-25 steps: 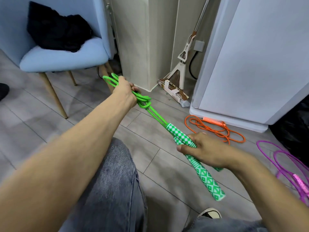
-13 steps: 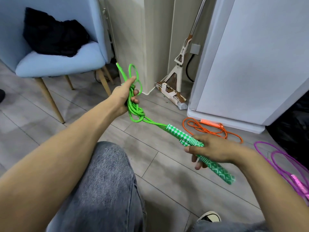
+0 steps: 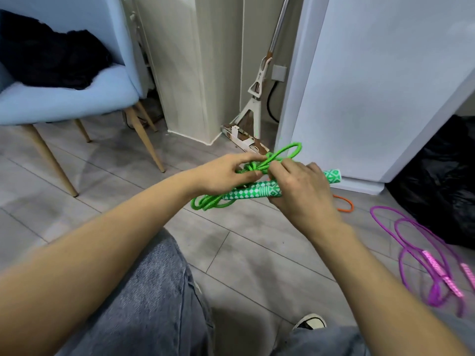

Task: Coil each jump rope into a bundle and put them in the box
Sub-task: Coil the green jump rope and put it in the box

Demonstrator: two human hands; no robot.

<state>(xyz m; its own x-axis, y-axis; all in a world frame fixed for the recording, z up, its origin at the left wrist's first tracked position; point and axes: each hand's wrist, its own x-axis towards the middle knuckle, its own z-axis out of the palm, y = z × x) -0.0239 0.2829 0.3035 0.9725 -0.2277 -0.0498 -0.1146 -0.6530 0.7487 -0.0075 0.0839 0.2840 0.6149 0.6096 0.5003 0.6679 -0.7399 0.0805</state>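
Denim-clad knees (image 3: 144,304) and a shoe toe (image 3: 312,321) nearest, over grey floor planks (image 3: 244,253). Above the floor, held mid-air: green rope (image 3: 210,201), bright braided cord, two handles in green-and-white diamond wrap. Right hand (image 3: 298,191) curled round the handles, fingertips pinching cord; left hand (image 3: 226,173) pinching the knotted loops. Purple rope (image 3: 411,242) loose at right. Orange rope (image 3: 345,202) beyond. Chair (image 3: 64,98), mop (image 3: 253,111) farthest.

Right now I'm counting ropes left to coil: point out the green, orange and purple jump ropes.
green jump rope (image 3: 250,193): head view, on its patterned handle.
orange jump rope (image 3: 345,205): head view, on the floor loop.
purple jump rope (image 3: 401,228): head view, on a floor loop.
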